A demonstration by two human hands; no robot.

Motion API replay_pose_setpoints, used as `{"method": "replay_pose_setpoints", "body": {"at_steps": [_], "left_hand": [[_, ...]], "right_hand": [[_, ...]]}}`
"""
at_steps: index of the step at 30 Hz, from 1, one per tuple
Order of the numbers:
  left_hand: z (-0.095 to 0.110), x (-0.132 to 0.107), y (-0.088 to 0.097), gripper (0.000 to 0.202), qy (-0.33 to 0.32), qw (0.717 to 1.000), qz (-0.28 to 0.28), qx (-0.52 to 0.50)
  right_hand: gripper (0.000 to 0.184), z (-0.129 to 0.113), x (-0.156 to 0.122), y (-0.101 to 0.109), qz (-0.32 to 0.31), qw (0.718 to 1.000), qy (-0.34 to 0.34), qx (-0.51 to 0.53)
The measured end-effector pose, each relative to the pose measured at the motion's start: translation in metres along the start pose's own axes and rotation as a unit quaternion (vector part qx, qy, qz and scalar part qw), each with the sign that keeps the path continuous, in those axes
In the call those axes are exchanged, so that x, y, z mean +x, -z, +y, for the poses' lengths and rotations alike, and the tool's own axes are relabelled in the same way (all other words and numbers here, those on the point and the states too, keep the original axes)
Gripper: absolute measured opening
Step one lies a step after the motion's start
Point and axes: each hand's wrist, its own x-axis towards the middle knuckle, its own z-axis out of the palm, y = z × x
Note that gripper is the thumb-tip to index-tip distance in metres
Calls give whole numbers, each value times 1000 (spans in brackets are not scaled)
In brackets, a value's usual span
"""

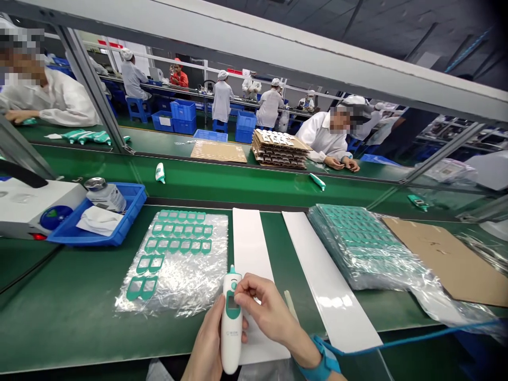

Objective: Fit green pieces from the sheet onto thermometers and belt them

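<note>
My left hand (206,341) grips a white handheld digital thermometer (232,323) upright, with its teal-framed display facing me. My right hand (268,309) comes in from the right, its fingertips pinching the device's upper part near the teal tip. A blue wrist strap (323,364) circles that wrist. Below the hands lies a long white strip (252,248), partly hidden by them. A thin wooden stick (291,305) lies just right of my right hand. To the left, teal frame-shaped pieces sit on a clear plastic sheet (174,264).
A second white strip (331,286), a film-wrapped stack of teal pieces (357,246) and a cardboard sheet (448,259) lie to the right. A blue tray (99,222) and white machine (35,209) stand left. Co-workers sit beyond a glass-framed divider, across the green bench.
</note>
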Motion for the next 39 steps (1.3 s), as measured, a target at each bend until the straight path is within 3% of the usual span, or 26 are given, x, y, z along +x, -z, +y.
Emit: {"method": "replay_pose_setpoints", "body": {"at_steps": [19,25,30,33,39], "left_hand": [[4,-5,1,47,6,1000,8,-12],[1,-6,6,39,-8,999,-35,-15],[0,-8,7,69,-12,1000,11,6],[1,-10,5,61,-15,1000,11,18],[5,-12,4,47,-11,996,8,86]], "right_hand": [[10,6,0,-5,-5,1000,12,-27],[12,6,-2,-5,-3,998,30,-52],[12,1,-4,-7,16,989,69,-127],[7,2,-3,-6,43,984,84,-151],[5,5,-1,-1,60,990,73,-100]]}}
